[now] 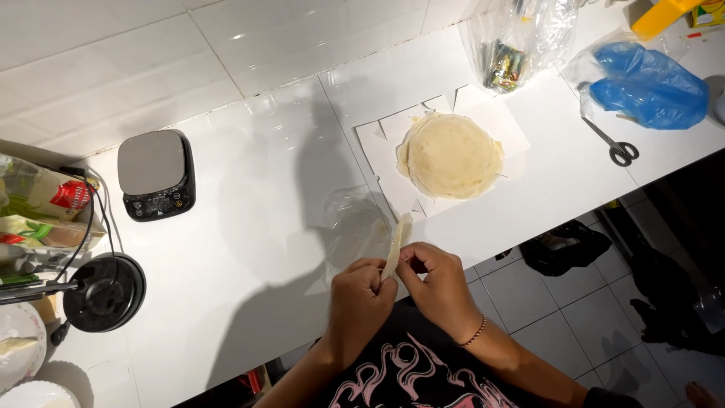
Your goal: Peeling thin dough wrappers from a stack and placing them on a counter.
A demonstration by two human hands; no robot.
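Counter (249,227) glossy white tile; wrapper stack (450,156) matt, doughy; scale (155,174) w/ brushed metal top; blue plastic bag (649,87) shiny.

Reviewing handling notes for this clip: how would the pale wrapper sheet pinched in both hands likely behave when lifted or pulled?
Probably floppy: the wrapper sheet bends between the left hand and right hand. Likely very light, since fingertips alone hold it. Possibly tear-prone or clingy, as it looks as thin as the rounds in the stack.

That thin, pale cream dough sheet (396,247) is folded into a narrow strip — standing almost upright, tilted a bit right at the top. It's pinched off the white counter, just over its near edge.
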